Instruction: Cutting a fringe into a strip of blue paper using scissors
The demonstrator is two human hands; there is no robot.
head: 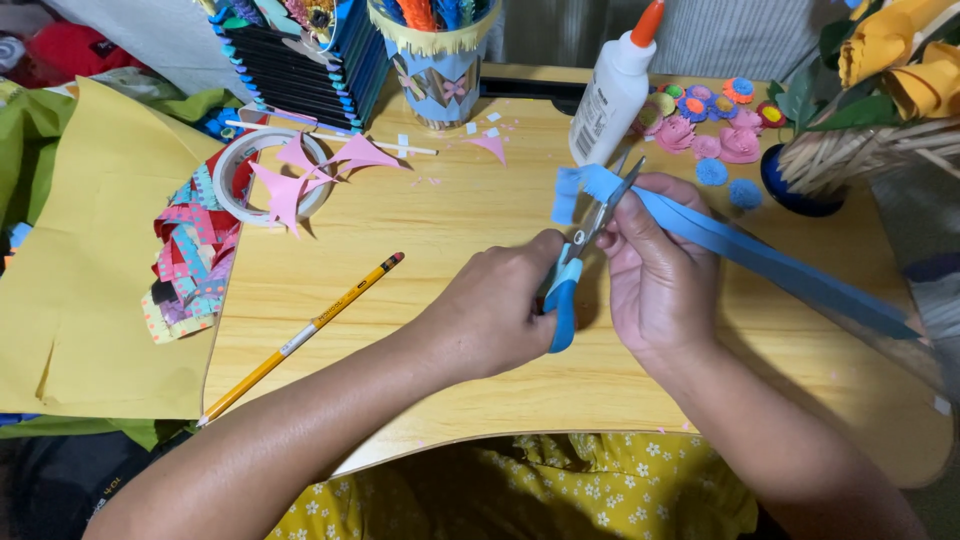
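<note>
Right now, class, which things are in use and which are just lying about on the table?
In use: blue-handled scissors in the left hand; blue paper strip in the right hand.

Lying about: pencil, glue bottle, tape roll, pink paper cutouts, pom-poms.

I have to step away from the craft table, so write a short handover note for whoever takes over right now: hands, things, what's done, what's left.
Left hand grips the blue-handled scissors, blades at the end of the blue paper strip. Right hand holds that strip above the wooden table.
Done: a few fringe cuts at the strip's end.
Left: the long remainder is uncut.
Glue bottle stands behind; pencil lies to the left.
</note>
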